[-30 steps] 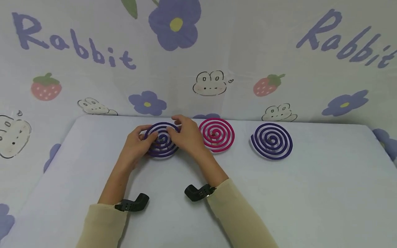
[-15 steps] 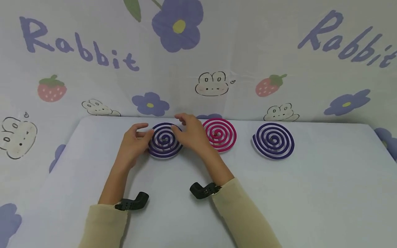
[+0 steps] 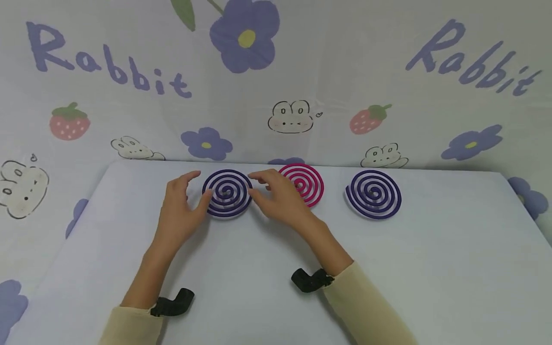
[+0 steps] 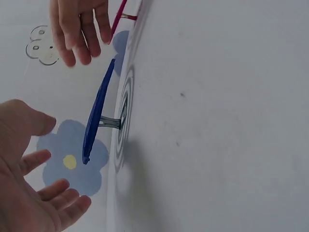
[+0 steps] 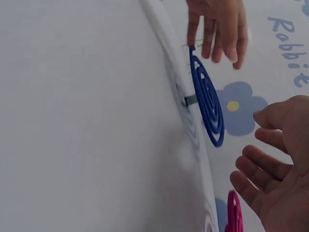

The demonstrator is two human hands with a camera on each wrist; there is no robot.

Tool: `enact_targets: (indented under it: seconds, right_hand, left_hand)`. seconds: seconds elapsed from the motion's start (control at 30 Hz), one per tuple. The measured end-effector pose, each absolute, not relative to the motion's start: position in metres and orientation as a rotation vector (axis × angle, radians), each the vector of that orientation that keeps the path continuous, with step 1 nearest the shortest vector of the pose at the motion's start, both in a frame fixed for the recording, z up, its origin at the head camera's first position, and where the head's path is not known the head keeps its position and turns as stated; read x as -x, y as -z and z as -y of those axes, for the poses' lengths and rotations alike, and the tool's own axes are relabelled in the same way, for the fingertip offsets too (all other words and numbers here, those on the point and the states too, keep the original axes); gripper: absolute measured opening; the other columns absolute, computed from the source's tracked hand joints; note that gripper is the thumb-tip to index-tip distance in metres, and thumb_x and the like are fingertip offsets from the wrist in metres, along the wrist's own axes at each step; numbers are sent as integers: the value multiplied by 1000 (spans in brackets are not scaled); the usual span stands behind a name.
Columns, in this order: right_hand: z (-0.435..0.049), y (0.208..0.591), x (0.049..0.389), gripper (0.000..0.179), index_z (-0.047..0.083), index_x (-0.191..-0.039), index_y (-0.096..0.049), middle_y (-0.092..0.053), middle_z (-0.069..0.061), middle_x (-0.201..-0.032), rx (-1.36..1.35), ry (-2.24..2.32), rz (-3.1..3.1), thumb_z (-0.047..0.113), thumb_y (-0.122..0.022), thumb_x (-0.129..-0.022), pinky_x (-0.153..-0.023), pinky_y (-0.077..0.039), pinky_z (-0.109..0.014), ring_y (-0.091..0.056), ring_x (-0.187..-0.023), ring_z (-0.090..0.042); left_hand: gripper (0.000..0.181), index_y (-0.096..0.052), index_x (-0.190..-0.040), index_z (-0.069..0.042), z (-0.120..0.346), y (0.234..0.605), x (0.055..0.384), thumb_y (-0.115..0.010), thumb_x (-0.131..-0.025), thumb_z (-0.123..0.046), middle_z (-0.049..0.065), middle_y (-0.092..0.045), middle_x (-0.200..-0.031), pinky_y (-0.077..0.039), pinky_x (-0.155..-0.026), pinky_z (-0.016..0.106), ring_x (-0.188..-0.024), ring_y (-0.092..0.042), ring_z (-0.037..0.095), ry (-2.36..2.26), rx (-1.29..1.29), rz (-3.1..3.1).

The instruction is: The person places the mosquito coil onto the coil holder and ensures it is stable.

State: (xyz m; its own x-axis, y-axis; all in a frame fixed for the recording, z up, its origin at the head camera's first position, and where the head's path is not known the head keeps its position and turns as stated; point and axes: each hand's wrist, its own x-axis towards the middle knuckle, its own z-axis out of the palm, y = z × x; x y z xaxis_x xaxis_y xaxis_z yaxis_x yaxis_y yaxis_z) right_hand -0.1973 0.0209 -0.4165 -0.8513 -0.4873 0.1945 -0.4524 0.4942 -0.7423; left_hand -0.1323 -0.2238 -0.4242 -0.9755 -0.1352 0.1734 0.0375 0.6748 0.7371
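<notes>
A dark blue mosquito coil (image 3: 227,194) lies raised above the white table between my two hands; the wrist views show it propped on a small metal stand (image 4: 110,122). My left hand (image 3: 178,206) hovers at the coil's left edge with its fingers spread and loosely bent. On the other side, my right hand (image 3: 282,199) stays beside the right edge, thumb and fingers apart. Both wrist views show gaps between the palms and the coil, and neither hand grips it. Just behind the right hand sits a pink mosquito coil (image 3: 316,184), partly covered by that hand.
Another dark blue mosquito coil (image 3: 374,195) stands farther right along the back of the white table (image 3: 448,258). Behind the table's far edge hangs a cloth backdrop (image 3: 336,57) printed with flowers, strawberries, rabbits and lettering.
The left thumb and fingers have let go of the left blue coil and spread apart. My right hand has drawn back to the right, off the coil, which stays in place.
</notes>
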Motion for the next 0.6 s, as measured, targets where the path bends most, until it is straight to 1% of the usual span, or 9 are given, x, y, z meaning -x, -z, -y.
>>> enact_targets:
  seconds: [0.07,0.17,0.27,0.4,0.6]
  right_hand:
    - [-31,417,191,43,9,-142,-65,-67,-11,-142,880,1241,-2696,22,-68,-102,-115,-53,-46,-62,-134,-28]
    - [-46,417,181,41,13,-141,-66,-68,-8,-141,908,1178,-2731,24,-69,-102,-116,-52,-47,-62,-135,-27]
    - [-61,417,173,40,15,-140,-66,-68,-6,-140,922,1172,-2774,24,-70,-101,-116,-53,-46,-62,-134,-25]
    - [-79,418,164,39,12,-139,-67,-68,-5,-139,956,1200,-2831,19,-71,-100,-117,-51,-47,-61,-137,-24]
    - [-111,422,149,38,12,-137,-68,-67,-2,-139,920,1256,-2899,15,-73,-100,-116,-52,-44,-61,-136,-21]
  left_hand:
    - [58,-47,-156,-11,224,424,128,-64,-105,-30,28,-42,-158,-40,-120,66,-148,-44,46,1133,-25,2691]
    - [58,-47,-156,-12,225,422,122,-65,-104,-30,25,-43,-159,-37,-121,68,-150,-43,45,1079,43,2714]
    - [57,-48,-154,-9,227,423,116,-67,-103,-26,24,-46,-157,-38,-121,67,-148,-44,44,1029,114,2717]
    - [55,-50,-150,-6,228,429,106,-70,-101,-21,25,-49,-153,-40,-119,66,-145,-47,44,946,176,2723]
    - [55,-52,-150,-8,232,432,92,-72,-99,-18,25,-50,-151,-42,-117,67,-142,-48,45,877,183,2758]
